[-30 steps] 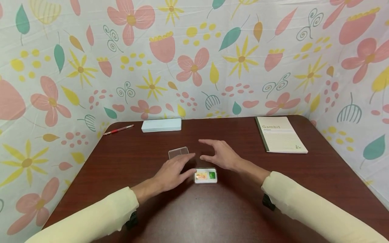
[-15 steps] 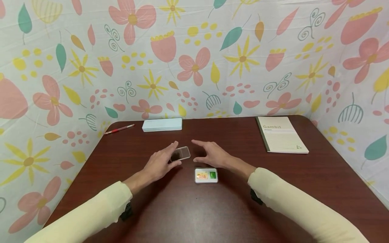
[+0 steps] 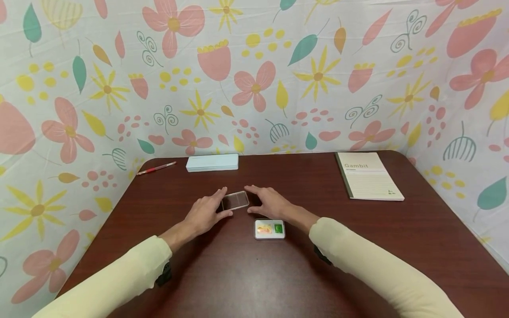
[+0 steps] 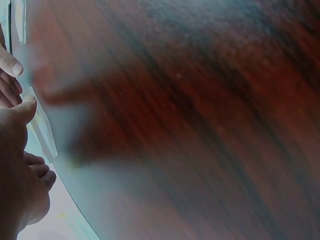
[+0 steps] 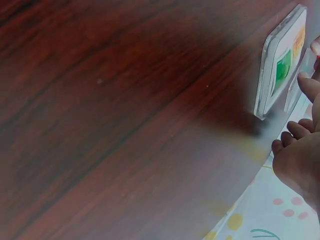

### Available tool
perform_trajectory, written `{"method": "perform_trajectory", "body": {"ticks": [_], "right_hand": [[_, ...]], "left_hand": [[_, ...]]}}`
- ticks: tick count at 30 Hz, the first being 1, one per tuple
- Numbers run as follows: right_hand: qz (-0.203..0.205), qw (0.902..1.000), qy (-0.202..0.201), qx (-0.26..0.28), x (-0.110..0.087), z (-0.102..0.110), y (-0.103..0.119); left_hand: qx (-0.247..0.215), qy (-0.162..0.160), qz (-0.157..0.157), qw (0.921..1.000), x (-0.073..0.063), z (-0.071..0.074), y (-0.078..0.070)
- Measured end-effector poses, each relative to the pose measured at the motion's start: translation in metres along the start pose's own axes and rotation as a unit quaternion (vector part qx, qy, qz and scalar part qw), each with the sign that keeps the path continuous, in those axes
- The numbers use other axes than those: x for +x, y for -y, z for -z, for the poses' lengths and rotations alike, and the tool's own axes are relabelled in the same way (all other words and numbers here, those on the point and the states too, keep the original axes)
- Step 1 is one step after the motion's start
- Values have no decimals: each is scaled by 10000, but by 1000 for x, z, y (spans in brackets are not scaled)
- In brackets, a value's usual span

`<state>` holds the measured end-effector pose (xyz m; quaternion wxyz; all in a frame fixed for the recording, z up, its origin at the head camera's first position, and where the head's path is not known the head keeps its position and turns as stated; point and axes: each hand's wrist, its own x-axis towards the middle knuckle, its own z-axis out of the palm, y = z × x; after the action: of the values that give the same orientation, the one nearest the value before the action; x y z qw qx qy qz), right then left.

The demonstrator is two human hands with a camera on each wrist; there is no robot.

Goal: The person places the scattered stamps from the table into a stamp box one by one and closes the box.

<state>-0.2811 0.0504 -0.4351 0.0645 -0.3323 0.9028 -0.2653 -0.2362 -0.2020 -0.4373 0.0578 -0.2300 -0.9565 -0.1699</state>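
Note:
A clear rectangular plastic cover (image 3: 235,201) lies slightly slanted on the table between the two hands. My left hand (image 3: 202,215) is at its left end, overlapping that edge in the head view, with fingers extended and thumb apart. On the other side, my right hand (image 3: 270,203) has its fingertips close to the cover's right end, thumb and fingers spread. Just below the right hand lies a small shallow case (image 3: 269,229) with a white inside, an orange-gold piece and a green square. The right wrist view shows the same case (image 5: 282,65) beside the hand.
At the back left of the brown table (image 3: 254,274) are a red pen (image 3: 156,168) and a pale blue flat box (image 3: 212,162). A notebook (image 3: 370,176) marked Gambit lies at the back right. A floral cloth (image 3: 254,88) hangs behind the table.
My left hand has moved left from beside the case to the cover's left end. My right hand has shifted left toward the cover's right end. The case has stayed in place.

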Motion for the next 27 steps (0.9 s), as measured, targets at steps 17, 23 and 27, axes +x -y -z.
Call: {"method": "perform_trajectory", "body": {"ticks": [17,23,27], "right_hand": [[15,9999,63,-147,10,-7,2],[-1,9997,77,-210,10,-9,3],[-53,9995,96,-310,9,-9,2]], "left_hand": [[88,117,90,9999,-2,-6,6],[119,102,112,9998,-3,-6,2],[150,100,93,9998,-2,-6,1]]}}
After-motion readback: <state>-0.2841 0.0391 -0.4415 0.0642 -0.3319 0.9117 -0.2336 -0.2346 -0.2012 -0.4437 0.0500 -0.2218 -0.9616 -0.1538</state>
